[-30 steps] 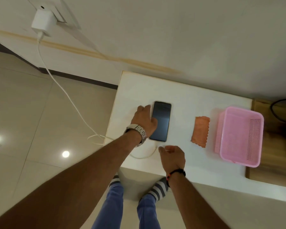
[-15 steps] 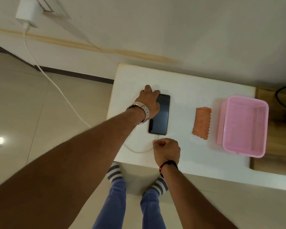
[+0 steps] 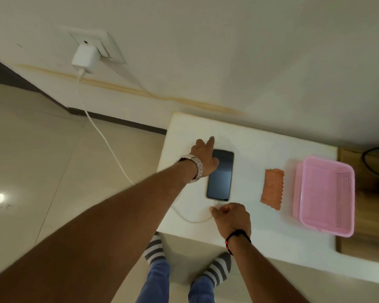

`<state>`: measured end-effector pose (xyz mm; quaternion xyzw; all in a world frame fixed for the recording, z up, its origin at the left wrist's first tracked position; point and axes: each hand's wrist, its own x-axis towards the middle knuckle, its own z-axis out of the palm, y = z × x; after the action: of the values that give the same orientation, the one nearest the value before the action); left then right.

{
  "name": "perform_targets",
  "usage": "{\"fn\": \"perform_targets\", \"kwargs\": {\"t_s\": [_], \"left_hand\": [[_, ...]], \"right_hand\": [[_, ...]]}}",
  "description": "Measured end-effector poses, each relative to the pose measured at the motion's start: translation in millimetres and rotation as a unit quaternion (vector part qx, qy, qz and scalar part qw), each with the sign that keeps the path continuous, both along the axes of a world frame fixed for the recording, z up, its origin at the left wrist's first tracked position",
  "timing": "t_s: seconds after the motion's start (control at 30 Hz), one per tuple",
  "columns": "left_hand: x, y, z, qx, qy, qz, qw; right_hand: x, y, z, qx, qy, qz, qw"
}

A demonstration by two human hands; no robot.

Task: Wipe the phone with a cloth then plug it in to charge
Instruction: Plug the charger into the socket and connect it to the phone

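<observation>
A dark-screened phone (image 3: 220, 174) lies flat on the white table (image 3: 260, 149). My left hand (image 3: 204, 156) rests on its upper left corner with the fingers stretched out. My right hand (image 3: 232, 217) sits on the table just below the phone's bottom edge, thumb out and fingers loosely curled. The white charging cable (image 3: 190, 218) loops on the table and runs in under this hand, so its plug end is hidden. It comes from a white charger (image 3: 83, 60) in the wall socket. An orange cloth (image 3: 271, 189) lies right of the phone.
A pink plastic basket (image 3: 325, 195) stands at the table's right end, beside the cloth. A wooden surface (image 3: 346, 248) with a black cable adjoins it. The charging cable hangs across the tiled floor (image 3: 42, 160) on the left. My feet (image 3: 155, 252) in striped socks are at the table's front edge.
My right hand has loosened from a fist at the phone's bottom edge and drawn back slightly. My left hand's fingers have straightened on the phone. The camera view has shifted.
</observation>
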<state>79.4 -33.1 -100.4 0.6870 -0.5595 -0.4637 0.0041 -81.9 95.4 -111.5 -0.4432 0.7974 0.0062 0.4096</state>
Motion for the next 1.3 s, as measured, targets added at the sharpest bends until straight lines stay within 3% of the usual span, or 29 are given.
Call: {"fn": "perform_targets", "kwargs": {"t_s": [0.13,0.3,0.5,0.67,0.73,0.93,1.1,1.3], "left_hand": [[32,18,36,-0.075,0.053,0.134,0.987],[98,51,90,-0.144,0.134,0.28,0.94],[196,76,143,-0.213,0.154,0.465,0.845],[277,68,149,-0.24,0.163,0.585,0.757],[305,59,144,-0.231,0.164,0.613,0.738],[356,10,124,-0.116,0.251,0.598,0.752],[364,-26,115,-0.066,0.288,0.528,0.796],[361,-45,112,-0.02,0.324,0.485,0.812]], "right_hand": [[17,-13,30,-0.053,-0.048,0.017,0.997],[74,-30,69,-0.09,-0.158,0.046,0.982],[166,-60,105,-0.084,-0.275,0.07,0.955],[245,-87,131,-0.076,-0.331,0.07,0.938],[274,-96,139,-0.066,-0.348,0.075,0.932],[342,-135,142,-0.06,-0.355,0.048,0.932],[376,-163,132,-0.026,-0.333,0.03,0.942],[392,-171,123,0.009,-0.34,0.011,0.94]]}}
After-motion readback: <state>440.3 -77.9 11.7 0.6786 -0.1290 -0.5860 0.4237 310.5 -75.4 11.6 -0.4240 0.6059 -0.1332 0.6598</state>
